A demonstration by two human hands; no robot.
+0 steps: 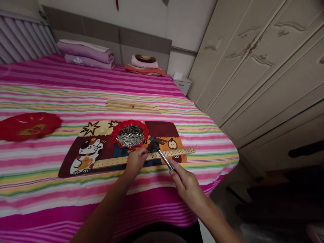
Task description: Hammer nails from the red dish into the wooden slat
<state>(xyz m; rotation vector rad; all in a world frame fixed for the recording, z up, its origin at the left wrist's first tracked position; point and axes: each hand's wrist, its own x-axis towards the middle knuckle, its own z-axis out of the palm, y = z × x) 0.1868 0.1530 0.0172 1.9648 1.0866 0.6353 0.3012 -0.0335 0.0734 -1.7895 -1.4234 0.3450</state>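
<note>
A long pale wooden strip [111, 162] with a row of small holes lies across a patterned mat [68, 162]. Many nails [186, 150] stick up from its right part. My left hand [136, 160] rests at the strip's middle, thumb and fingertips pinched on what looks like a nail, mostly hidden. In my right hand [188, 184] is a hammer [164, 158], gripped by its handle; the dark head is just above the strip, close to my left fingertips. Behind the strip, a red scalloped bowl [115, 130] on the mat holds a heap of loose nails.
Several more wooden strips [131, 106] lie beyond the mat on the striped bedspread [83, 192]. A red plate [50, 123] is at the left. Folded bedding [88, 55] and a pillow [144, 71] sit by the headboard. A wardrobe [253, 74] stands at the right.
</note>
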